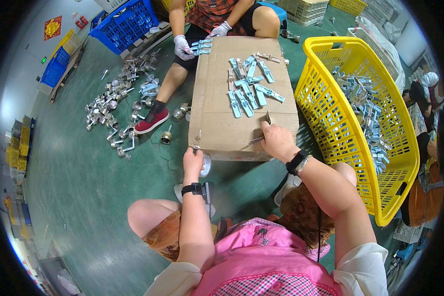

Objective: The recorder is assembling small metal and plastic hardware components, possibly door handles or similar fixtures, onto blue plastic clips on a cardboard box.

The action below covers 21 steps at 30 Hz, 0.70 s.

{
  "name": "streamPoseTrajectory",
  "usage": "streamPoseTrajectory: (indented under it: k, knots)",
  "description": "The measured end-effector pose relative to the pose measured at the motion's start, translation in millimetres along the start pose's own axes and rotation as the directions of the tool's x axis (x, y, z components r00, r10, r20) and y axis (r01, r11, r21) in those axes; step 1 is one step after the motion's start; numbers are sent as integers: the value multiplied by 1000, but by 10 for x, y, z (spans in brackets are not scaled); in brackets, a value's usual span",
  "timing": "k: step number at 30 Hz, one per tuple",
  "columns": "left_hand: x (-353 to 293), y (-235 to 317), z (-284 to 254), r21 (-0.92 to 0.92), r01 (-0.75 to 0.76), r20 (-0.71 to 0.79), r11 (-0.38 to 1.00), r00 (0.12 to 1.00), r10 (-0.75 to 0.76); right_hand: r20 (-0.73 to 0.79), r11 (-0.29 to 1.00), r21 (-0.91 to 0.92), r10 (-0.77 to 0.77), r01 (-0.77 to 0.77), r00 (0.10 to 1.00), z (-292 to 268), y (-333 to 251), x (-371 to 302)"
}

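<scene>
At the near left corner of the cardboard box (241,133), my left hand (193,162) is closed, its fingertips pinched on something small that I cannot make out. A white rounded thing (206,166) shows just beside that hand. My right hand (278,141) is closed over the box's near right part. A dark thin piece (267,118) sticks out past its thumb, and a narrow greyish end (256,140) shows on its left; the kind is unclear. Farther back on the box lie several light-blue plastic clips (243,102) and a few beige ones (231,79).
Across the box, a person's gloved hand (183,48) holds several blue clips (201,47). A yellow basket (325,113) of clips stands right. Metal cups with handles (111,101) litter the green floor at left, near that person's red shoe (153,122). Blue crates (126,27) stand behind.
</scene>
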<state>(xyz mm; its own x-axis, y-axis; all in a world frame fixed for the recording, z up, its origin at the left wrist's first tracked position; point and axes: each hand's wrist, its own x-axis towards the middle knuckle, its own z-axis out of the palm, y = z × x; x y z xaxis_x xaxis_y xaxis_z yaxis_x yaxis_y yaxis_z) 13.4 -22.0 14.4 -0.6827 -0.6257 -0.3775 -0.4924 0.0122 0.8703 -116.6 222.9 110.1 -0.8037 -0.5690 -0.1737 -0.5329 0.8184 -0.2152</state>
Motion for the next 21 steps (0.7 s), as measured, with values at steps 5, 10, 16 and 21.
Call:
streamPoseTrajectory:
  k: [5, 10, 16, 21]
  knots:
    - [-8, 9, -1, 8, 2, 1, 1000, 1000, -2, 5, 1000, -1, 8, -8, 1000, -1, -4, 3]
    - [-10, 19, 0, 13, 1, 4, 1000, 1000, -1, 10, 1000, 4, 14, -14, 1000, -17, -13, 1]
    - [15, -7, -8, 9, 14, -2, 1000, 1000, -14, 0, 1000, 4, 7, -7, 1000, -13, -17, 3]
    - [31, -39, -5, -2, 4, 4, 1000, 1000, -4, 8, 1000, -2, 4, -4, 1000, -29, -21, -2]
